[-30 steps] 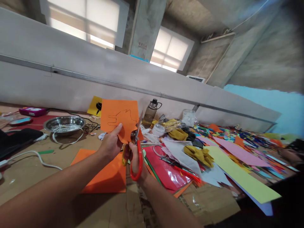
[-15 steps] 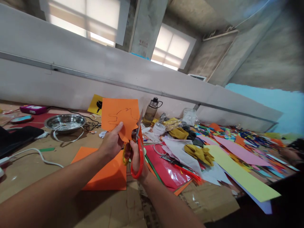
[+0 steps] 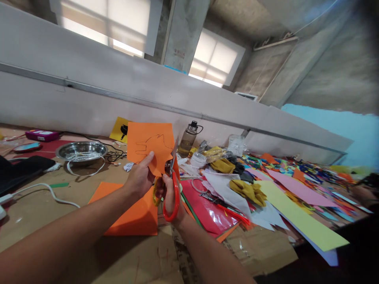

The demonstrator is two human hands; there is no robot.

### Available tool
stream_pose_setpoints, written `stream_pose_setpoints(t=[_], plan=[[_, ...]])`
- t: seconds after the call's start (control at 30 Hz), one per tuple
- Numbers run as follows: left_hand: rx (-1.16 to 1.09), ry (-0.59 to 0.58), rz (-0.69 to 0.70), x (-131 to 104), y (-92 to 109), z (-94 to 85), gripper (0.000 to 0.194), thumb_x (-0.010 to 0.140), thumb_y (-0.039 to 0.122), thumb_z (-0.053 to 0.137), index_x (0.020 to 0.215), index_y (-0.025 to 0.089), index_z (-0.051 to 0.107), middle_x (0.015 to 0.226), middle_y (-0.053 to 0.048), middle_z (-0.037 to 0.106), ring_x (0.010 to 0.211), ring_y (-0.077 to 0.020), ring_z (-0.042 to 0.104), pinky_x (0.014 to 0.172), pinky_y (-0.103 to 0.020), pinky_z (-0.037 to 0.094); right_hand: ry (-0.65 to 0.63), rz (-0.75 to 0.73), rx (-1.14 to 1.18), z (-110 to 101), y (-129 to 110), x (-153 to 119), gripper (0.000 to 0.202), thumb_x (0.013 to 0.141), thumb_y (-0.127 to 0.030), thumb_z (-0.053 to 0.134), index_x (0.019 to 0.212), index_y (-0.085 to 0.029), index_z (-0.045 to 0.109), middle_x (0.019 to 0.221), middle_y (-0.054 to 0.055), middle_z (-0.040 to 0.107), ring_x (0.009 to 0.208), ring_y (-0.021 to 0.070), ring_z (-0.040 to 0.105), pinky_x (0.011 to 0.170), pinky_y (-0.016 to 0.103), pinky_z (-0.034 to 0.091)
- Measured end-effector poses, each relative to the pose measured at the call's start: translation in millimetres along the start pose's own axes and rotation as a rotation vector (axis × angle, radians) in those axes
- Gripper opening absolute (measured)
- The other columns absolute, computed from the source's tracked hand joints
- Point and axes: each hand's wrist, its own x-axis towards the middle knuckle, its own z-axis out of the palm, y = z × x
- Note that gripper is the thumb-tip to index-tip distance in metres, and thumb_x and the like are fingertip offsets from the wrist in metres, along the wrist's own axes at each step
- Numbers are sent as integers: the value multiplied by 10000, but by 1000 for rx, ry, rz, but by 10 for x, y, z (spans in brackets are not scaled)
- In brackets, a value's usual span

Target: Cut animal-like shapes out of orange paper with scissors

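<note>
My left hand pinches an orange paper sheet upright, its thumb on the front face. A dark outline with jagged and pronged edges is drawn on it, and its right side is partly cut. My right hand is closed round scissors with a red and a yellow handle loop. The blades point up along the sheet's right edge, with paper on both sides of them. Below, another orange sheet lies flat on the cardboard-covered table.
A metal bowl stands at left, near a white cable. A water bottle is behind my hands. To the right lie a red packet, yellow cloth, coloured paper strips and scraps. Another person's hand shows at far right.
Almost nothing differs. Both hands, the orange sheet and the scissors keep nearly the same place, with only a slight shift of the view.
</note>
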Motion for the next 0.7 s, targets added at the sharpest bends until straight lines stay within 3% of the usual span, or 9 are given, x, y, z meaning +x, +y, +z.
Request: stream_pose_setpoints(t=[0.37, 0.7], plan=[[-9, 53, -16, 34, -77, -61, 440, 957, 115, 549, 1394, 115, 605, 1133, -132, 788, 1005, -229, 765, 985, -364, 580, -7, -8, 33, -24, 70, 28, 416, 709, -561, 709, 678, -212, 484, 581, -43, 444, 483, 80, 355, 435, 218, 271], [17, 49, -146, 68, -108, -82, 287, 947, 125, 561, 1202, 83, 686, 940, -124, 806, 896, -238, 777, 816, -341, 614, 77, 60, 101, -24, 138, 41, 408, 657, -540, 718, 676, -200, 493, 558, -63, 438, 449, 55, 330, 418, 180, 232]])
